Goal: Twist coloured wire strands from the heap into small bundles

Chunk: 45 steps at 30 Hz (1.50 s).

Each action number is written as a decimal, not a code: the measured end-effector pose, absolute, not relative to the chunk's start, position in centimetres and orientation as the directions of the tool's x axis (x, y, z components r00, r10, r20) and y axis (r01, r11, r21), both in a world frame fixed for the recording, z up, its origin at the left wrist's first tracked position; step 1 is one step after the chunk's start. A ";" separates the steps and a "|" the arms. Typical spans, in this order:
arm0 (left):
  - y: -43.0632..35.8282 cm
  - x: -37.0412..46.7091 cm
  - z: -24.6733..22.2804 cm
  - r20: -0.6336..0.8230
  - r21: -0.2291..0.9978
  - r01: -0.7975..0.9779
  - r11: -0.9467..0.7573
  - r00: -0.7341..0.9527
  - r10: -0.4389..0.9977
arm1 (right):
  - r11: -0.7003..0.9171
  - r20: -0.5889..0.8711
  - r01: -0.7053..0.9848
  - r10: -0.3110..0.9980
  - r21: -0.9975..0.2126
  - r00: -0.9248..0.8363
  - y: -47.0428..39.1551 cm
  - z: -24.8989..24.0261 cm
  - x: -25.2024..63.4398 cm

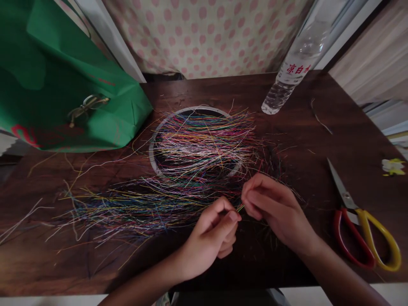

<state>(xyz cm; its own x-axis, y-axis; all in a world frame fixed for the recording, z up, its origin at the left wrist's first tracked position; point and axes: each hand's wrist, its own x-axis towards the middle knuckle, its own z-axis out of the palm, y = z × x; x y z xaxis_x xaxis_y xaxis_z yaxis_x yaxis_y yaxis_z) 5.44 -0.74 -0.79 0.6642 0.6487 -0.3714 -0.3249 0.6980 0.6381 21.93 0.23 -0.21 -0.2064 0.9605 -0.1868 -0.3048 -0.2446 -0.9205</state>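
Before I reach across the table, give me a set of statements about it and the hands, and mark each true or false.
1. The left hand pinches a green strand between thumb and forefinger. True.
2. The scissors have one red handle and one yellow handle. True.
3. The scissors lie beside the left hand. False: they lie off to the right of the right hand.
4. The large lettering on the bottle is blue. False: it is red.
5. Many-coloured strands are spread beyond the hands. True.
6. The green bag is on the right side. False: it is on the left.
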 end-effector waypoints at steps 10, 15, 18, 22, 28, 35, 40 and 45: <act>-0.9 5.5 -0.7 -0.367 0.641 -0.337 0.689 0.655 0.661 | -0.234 -0.178 -0.303 0.963 -0.924 -0.201 0.0 -0.7 21.5; -1.0 5.4 -0.8 -0.368 0.636 -0.330 0.697 0.664 0.651 | -0.209 -0.175 -0.307 0.976 -0.929 -0.133 0.3 -0.7 22.0; -1.0 5.4 -0.8 -0.363 0.638 -0.338 0.691 0.659 0.658 | -0.219 -0.177 -0.298 0.971 -0.929 -0.162 0.3 -0.7 21.8; -1.0 5.4 -0.7 -0.346 0.655 -0.357 0.666 0.642 0.684 | -0.239 -0.170 -0.328 0.959 -0.914 -0.225 0.2 -0.9 21.3; -1.1 5.4 -0.8 -0.344 0.651 -0.343 0.677 0.662 0.666 | -0.190 -0.146 -0.331 0.977 -0.925 -0.153 0.4 -0.8 21.6; -1.0 5.3 -0.7 -0.335 0.664 -0.354 0.659 0.646 0.685 | -0.214 -0.134 -0.334 0.960 -0.918 -0.246 -0.1 -1.0 21.3; -0.9 5.3 -0.7 -0.344 0.656 -0.352 0.668 0.648 0.680 | -0.219 -0.142 -0.308 0.957 -0.926 -0.254 0.2 -1.1 21.3; -0.9 5.3 -0.6 -0.353 0.662 -0.353 0.661 0.631 0.691 | -0.145 -0.085 -0.268 0.971 -0.952 -0.223 0.2 -0.9 21.3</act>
